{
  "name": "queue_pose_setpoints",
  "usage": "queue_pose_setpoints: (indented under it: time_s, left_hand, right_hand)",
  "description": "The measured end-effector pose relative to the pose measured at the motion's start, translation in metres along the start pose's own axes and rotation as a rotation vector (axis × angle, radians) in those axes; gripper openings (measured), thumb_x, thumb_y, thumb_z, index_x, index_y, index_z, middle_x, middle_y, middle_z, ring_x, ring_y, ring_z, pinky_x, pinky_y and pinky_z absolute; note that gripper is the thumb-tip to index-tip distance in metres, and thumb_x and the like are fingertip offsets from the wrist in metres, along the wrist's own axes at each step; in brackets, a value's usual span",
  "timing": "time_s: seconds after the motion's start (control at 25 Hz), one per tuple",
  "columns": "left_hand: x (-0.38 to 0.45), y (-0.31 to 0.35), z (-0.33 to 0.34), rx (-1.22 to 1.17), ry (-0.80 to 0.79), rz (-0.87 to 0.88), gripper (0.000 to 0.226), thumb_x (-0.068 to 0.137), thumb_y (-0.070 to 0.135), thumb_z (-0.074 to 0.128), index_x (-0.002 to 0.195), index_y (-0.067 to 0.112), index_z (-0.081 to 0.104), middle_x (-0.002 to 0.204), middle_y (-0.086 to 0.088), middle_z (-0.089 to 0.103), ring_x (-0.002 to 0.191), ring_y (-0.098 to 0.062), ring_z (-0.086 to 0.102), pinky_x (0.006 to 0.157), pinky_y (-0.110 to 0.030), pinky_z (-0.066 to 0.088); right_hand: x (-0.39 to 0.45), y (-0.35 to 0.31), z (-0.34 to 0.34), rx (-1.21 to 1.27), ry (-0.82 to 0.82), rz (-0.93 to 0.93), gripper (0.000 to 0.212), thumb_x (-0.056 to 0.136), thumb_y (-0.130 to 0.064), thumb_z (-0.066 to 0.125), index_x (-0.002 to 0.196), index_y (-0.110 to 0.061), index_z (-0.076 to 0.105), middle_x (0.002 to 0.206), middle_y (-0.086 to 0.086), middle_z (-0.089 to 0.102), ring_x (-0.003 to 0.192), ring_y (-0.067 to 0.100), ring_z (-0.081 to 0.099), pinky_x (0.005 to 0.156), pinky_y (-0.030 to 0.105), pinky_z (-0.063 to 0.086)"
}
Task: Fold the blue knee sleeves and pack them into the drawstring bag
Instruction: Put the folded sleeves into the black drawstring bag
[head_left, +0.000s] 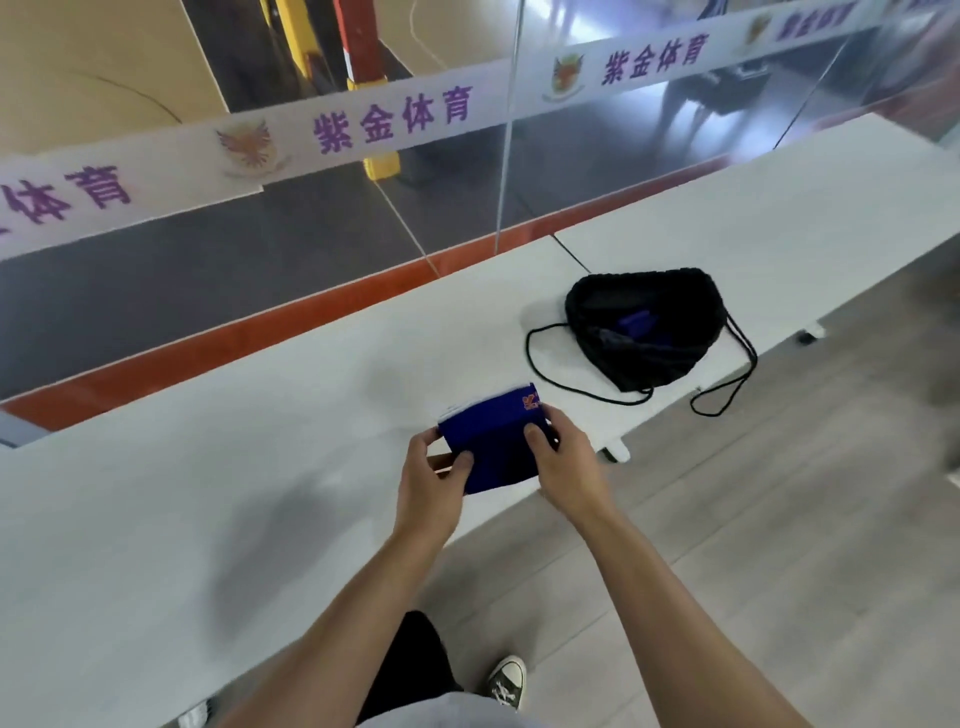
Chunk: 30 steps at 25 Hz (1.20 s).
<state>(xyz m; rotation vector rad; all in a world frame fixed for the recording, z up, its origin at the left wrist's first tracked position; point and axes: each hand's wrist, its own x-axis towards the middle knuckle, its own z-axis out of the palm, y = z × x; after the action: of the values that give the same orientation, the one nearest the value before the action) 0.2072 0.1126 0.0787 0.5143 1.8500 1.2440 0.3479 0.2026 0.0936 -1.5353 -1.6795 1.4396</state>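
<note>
Fingers of both hands pinch folded blue knee sleeve | orange logo unreadable | banner: 紫金体育

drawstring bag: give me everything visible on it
The drawstring bag is black, soft fabric, lying slumped on the white table to the right of and beyond the hands, touched by neither. Its mouth gapes open toward the camera, and something blue shows inside. Thin black cords loop loosely onto the table on the left and trail over the table's near edge on the right.
</note>
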Motion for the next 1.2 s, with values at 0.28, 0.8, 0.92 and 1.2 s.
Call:
queue_pose_setpoints:
  time_s: [0.28, 0.8, 0.92, 1.2]
  left_hand:
    - [0.014, 0.045, 0.11, 0.097, -0.101, 0.105, 0.037, 0.097, 0.023, 0.064, 0.128, 0.032, 0.047, 0.102, 0.008, 0.069, 0.091, -0.005, 0.069, 0.074, -0.018, 0.054]
    - [0.107, 0.106, 0.29, 0.2, -0.237, 0.142, 0.037, 0.095, 0.016, 0.065, 0.122, 0.03, 0.045, 0.103, 0.014, 0.064, 0.092, 0.0, 0.065, 0.063, -0.012, 0.052]
    - [0.124, 0.109, 0.314, 0.217, -0.233, 0.12, 0.038, 0.096, 0.013, 0.064, 0.126, 0.025, 0.045, 0.102, 0.01, 0.064, 0.089, -0.001, 0.065, 0.06, -0.01, 0.051]
    - [0.174, 0.105, 0.372, 0.285, -0.099, -0.015, 0.042, 0.095, 0.011, 0.054, 0.132, 0.029, 0.047, 0.115, 0.008, 0.068, 0.102, -0.007, 0.065, 0.078, -0.023, 0.056]
  right_hand:
    - [0.046, 0.012, -0.104, 0.153, 0.172, 0.055, 0.014, 0.105, -0.037, 0.047, 0.118, -0.036, 0.053, 0.107, -0.009, 0.066, 0.099, 0.01, 0.064, 0.085, 0.034, 0.055]
    - [0.205, 0.031, -0.253, 0.168, 0.205, 0.29, 0.02, 0.103, -0.016, 0.046, 0.106, -0.012, 0.065, 0.096, 0.002, 0.067, 0.089, 0.02, 0.06, 0.07, 0.03, 0.048]
    - [0.237, 0.036, -0.273, 0.176, 0.107, 0.327, 0.015, 0.101, -0.021, 0.053, 0.104, -0.02, 0.068, 0.1, 0.001, 0.07, 0.092, 0.019, 0.063, 0.08, 0.034, 0.052]
    - [0.339, 0.065, -0.309, 0.127, -0.202, 0.444, 0.008, 0.092, -0.009, 0.06, 0.091, -0.012, 0.068, 0.094, 0.011, 0.071, 0.089, 0.027, 0.065, 0.078, 0.043, 0.056]
